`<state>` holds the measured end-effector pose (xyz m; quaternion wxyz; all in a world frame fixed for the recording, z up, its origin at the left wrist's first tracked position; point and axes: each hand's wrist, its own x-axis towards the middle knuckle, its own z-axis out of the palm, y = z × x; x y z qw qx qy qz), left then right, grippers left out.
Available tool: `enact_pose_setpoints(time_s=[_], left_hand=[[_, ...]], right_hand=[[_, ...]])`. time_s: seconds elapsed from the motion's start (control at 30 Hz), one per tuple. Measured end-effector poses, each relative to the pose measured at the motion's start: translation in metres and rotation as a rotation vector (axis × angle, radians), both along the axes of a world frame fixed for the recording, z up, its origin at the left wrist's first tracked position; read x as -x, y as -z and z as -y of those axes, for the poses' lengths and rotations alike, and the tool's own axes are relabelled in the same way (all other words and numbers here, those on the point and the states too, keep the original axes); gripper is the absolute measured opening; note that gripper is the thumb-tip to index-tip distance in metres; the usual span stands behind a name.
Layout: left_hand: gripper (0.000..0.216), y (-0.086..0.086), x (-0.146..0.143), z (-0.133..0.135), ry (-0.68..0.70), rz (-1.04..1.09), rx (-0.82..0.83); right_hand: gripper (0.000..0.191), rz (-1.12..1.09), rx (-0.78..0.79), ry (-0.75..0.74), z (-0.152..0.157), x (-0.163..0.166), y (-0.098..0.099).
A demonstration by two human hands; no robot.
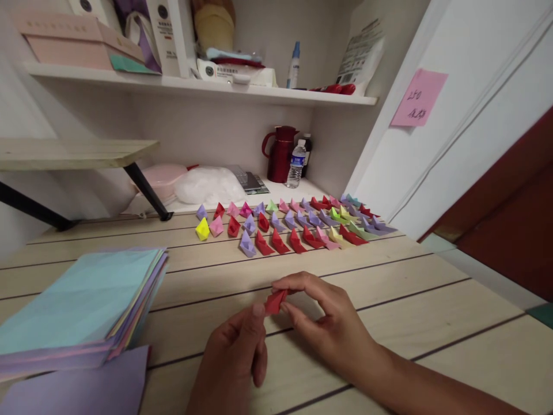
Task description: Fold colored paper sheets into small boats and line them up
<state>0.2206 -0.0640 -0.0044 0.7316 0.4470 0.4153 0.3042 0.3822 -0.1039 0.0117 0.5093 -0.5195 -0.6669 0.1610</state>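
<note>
The slatted counter (453,328) is stretching out in front of me, and the white shelf (151,85) is running above its far side. To my left, a stack of paper (82,294) is lying with a pale blue sheet on top, and a purple sheet (82,386) is lying at its near edge. My right hand (334,320) and left hand (233,349) are meeting over the counter, near its middle. Behind it, a red flask (281,158) is standing upright just beside a clear bottle (295,170). Small boats (289,219) in many colours are sitting in rows toward the far edge. Smallest, a folded red paper (275,301) is resting between my hands: my right fingers are pinching it, barely parted, and my left fingers are closing on its left end.
</note>
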Motion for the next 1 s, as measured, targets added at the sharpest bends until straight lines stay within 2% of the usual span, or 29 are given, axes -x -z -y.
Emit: enact_pose_setpoints(time_s=[0.17,0.3,0.53,0.83,1.0], left_hand=[[0.052,0.0022,0.0000,-0.0016,-0.009,0.098,0.077],[0.045,0.0035,-0.0013,-0.0036,-0.020,0.142,0.161],[0.063,-0.0019,-0.0016,-0.0044,0.063,0.220,0.262],[0.058,0.0062,0.0004,-0.0010,-0.007,0.144,0.167],[0.062,0.0062,0.0018,-0.0017,-0.021,0.159,0.176]], right_hand=[[0.044,0.096,-0.072,-0.062,0.0021,0.0027,-0.0002],[0.042,0.071,-0.057,-0.074,0.0031,0.0043,-0.0010],[0.037,0.037,0.016,-0.055,0.0020,0.0019,-0.0005],[0.035,0.017,0.007,-0.052,0.0009,0.0019,-0.0005],[0.029,-0.013,0.045,-0.114,0.0011,0.0030,-0.0015]])
